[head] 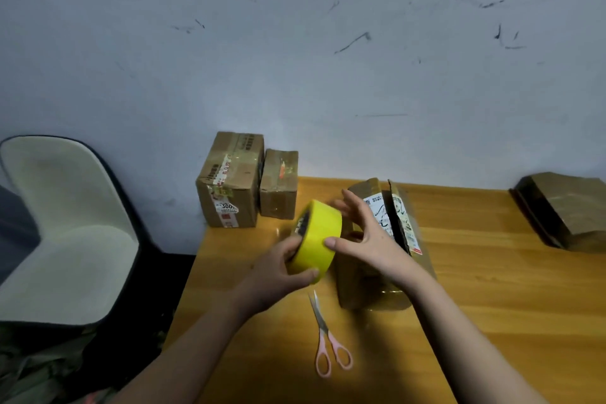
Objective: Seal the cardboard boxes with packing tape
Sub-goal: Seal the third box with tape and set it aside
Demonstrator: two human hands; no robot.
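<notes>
At nine o'clock stands a pale chair (65, 226). At eleven, two taped boxes (229, 180) sit at the table's (492, 272) far edge. In the middle, the left hand (278, 272) grips the yellow tape roll (316, 236), fingers curled round its rim, while the right hand (364, 236) lies with straight fingers and thumb against the roll. The open box (387, 239) lies just behind at one o'clock; pink scissors (328, 338) at six. The step looks like finding the tape's free end; next it needs peeling and drawing across the flaps.
</notes>
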